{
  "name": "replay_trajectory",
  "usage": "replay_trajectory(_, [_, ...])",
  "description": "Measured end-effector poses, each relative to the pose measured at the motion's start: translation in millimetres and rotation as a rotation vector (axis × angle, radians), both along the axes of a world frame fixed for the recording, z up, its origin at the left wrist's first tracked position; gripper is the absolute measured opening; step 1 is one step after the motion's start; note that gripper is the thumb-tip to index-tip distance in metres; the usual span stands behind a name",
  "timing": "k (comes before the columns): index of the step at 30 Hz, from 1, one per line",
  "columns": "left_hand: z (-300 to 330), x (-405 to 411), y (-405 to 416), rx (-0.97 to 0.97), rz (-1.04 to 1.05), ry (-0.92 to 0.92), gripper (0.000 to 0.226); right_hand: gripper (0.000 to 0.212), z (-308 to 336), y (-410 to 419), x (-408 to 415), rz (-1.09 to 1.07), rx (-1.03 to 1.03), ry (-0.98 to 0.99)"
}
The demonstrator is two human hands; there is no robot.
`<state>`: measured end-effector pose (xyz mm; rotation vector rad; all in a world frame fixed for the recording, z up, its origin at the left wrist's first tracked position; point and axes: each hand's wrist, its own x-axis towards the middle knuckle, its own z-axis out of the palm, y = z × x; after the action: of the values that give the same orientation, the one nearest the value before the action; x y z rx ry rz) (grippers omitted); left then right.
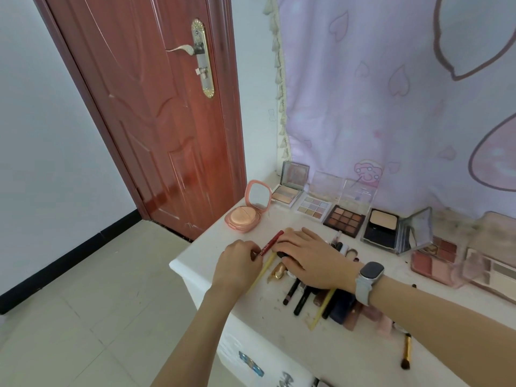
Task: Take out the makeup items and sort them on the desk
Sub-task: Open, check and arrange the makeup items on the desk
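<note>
My left hand (237, 266) pinches the lower end of a red pencil (272, 240) that points up and right over the white desk (349, 350). My right hand (310, 258), with a watch on its wrist, lies flat with straight fingers over a row of pencils, tubes and lipsticks (304, 297), partly hiding them. A yellow pencil (264, 268) and a gold item (277, 270) lie between my hands. Along the back stand an open pink compact (248, 210) and several open palettes (344, 220).
A gold-handled brush (406, 350) lies near the desk's front right edge. More palettes (446, 261) sit at the far right. A lilac curtain (391, 93) hangs behind the desk. A red-brown door (156, 107) and tiled floor (97, 317) are to the left.
</note>
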<state>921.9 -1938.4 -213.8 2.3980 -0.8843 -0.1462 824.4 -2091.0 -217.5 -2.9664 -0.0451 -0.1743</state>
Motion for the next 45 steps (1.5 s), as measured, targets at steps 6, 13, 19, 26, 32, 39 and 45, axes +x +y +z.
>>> replay_trajectory(6, [-7, -5, -2, -0.048, 0.084, -0.006, 0.019, 0.036, -6, -1, -15, -0.025, -0.004, 0.028])
replay_trajectory(13, [-17, -24, -2, -0.302, 0.156, 0.074, 0.011, 0.036, -5, -8, -35, -0.043, 0.018, 0.048])
replay_trajectory(19, [-21, -27, -2, -0.321, 0.091, 0.118, 0.014, 0.034, -2, -11, -46, -0.035, 0.023, 0.033])
replay_trajectory(26, [-26, -30, 3, -0.348, -0.058, 0.081, 0.020, 0.031, -4, -19, -65, -0.049, 0.020, -0.010])
replay_trajectory(32, [-28, -34, 5, -0.374, -0.121, -0.021, 0.017, 0.047, 8, -13, -53, -0.206, 0.332, -0.110])
replay_trajectory(39, [-29, -33, 4, -0.366, -0.126, -0.056, 0.014, 0.015, 24, 6, -18, -0.334, 0.823, -0.306])
replay_trajectory(45, [-27, -36, 2, -0.354, -0.139, -0.225, 0.017, 0.017, 14, 14, -14, -0.331, 0.953, -0.265])
